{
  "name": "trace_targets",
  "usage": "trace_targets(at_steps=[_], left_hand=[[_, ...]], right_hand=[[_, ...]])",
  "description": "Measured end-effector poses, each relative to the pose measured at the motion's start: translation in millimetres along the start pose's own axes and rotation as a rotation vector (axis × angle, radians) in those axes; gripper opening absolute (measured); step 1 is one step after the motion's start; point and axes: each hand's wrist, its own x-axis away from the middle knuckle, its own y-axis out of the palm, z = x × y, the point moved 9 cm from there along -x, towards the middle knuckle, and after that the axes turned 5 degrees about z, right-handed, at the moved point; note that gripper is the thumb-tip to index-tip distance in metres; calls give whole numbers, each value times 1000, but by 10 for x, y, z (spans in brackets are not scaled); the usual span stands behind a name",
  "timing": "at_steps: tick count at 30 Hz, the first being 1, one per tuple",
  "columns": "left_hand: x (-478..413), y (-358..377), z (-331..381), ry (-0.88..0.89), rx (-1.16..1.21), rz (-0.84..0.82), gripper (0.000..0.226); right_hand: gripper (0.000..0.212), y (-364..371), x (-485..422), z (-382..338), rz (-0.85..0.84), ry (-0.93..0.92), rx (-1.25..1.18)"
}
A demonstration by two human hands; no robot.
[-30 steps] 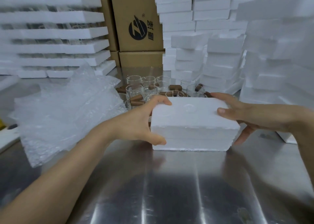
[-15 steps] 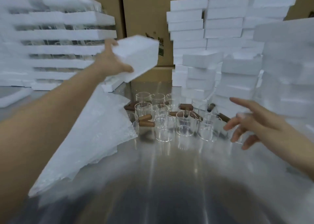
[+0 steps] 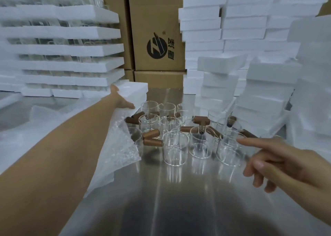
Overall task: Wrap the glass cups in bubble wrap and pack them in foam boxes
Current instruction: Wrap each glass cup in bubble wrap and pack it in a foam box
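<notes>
Your left grip [image 3: 120, 99] clasps the white rectangular foam box [image 3: 136, 92] beside the far foam stacks [image 3: 62, 65]; right grip [image 3: 279, 164] hangs loose, empty, near the clear wooden-handled glass cups [image 3: 176, 146] crowded on the steel desk [image 3: 161, 200]; a hasty reach could topple neighbours.

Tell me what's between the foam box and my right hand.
Glass cups with brown handles stand between the foam box the left hand holds and the right hand, per the head view.

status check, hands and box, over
Left hand grips foam box, far left. Right hand open, index by glass cups. Nothing in the way.
</notes>
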Motion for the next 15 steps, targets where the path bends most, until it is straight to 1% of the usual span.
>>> trace_targets(at_steps=[2, 4, 6, 8, 11, 12, 15], left_hand=[[13, -33, 36, -21, -204, -4, 110], [88, -117, 166, 21, -450, 11, 109], [170, -158, 299, 83, -564, -7, 107], [197, -203, 320, 94, -601, -27, 105], [208, -293, 306, 115, -606, 11, 102], [193, -300, 325, 151, -553, 33, 99], [172, -296, 346, 226, -427, 80, 91]], right_hand=[[37, 37, 6, -10, -20, 8, 27], [35, 98, 9, -30, -65, 20, 70], [34, 146, 13, -46, -95, 24, 101], [33, 188, 27, -51, -126, 11, 148], [48, 227, 49, -51, -161, -15, 222], [47, 237, 54, -66, -165, -20, 224], [33, 260, 69, -110, -191, -37, 214]])
